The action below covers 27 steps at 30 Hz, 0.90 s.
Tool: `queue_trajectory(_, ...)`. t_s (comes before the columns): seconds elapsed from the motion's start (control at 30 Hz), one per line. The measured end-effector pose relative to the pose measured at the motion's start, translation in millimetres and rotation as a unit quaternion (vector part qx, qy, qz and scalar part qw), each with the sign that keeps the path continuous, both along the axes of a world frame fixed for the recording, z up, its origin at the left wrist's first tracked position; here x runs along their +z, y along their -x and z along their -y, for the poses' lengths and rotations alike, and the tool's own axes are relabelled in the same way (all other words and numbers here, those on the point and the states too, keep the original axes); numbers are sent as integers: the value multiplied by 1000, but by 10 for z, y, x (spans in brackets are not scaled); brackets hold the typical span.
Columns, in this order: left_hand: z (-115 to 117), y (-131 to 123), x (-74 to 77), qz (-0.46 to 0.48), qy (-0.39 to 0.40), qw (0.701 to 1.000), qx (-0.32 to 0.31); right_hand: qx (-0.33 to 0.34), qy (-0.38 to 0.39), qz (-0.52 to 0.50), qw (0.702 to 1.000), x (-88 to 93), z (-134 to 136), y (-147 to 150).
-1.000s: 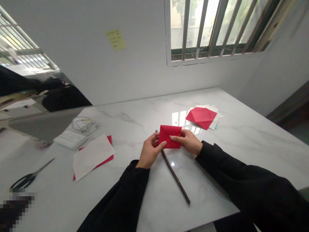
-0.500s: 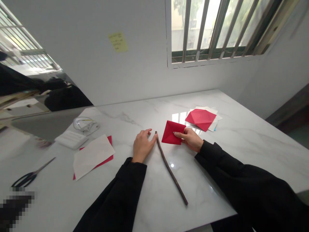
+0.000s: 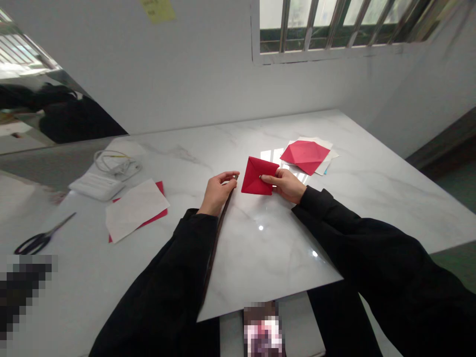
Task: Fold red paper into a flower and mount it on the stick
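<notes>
Right hand [image 3: 284,184] has its fingers pinching the red folded paper [image 3: 257,176] over the marble counter [image 3: 260,243]; a slack pinch could let it spring open or drop. Left hand [image 3: 217,193] has its fingers together against the dark stick [image 3: 219,228], grip unclear, so the stick could roll. Yellow sticky note [image 3: 158,9] is cut off, writing unreadable.

The left hand [image 3: 217,194] lies low, its fingers [image 3: 228,176] closed together and stretched toward the right hand [image 3: 280,184], which sits near it with the thumb [image 3: 265,177] and fingers pinched together. Both forearms, in loose black sleeves, reach in from below: the left arm [image 3: 163,277] runs down and away behind the left hand, the right arm [image 3: 364,243] toward the lower right.
</notes>
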<state>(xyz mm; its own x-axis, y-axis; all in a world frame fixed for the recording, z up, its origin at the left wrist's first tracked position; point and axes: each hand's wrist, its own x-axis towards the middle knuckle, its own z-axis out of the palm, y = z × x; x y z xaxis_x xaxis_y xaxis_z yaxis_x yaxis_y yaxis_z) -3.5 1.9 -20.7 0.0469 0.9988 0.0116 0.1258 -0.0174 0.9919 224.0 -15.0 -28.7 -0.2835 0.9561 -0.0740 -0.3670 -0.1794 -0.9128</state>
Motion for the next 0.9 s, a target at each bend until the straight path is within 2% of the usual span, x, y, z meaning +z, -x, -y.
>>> queue_trajectory(0.1,77,-37,63,147,61,986,-47,0,-3,-14,1000,-20,-8,-3)
queue_trajectory(0.17,140,-76,120,190,86,975,-72,4,-5,-16,1000,-26,-10,-9)
queue_trajectory(0.3,237,-162,185,198,99,972,-80,10,-6,-13,1000,-21,-1,-22)
queue_trajectory(0.5,209,-186,102,196,102,973,-72,29,-3,-19,999,-24,11,-30)
queue_trajectory(0.9,269,-197,159,260,107,949,-143,43,-15,-19,999,-41,16,-37)
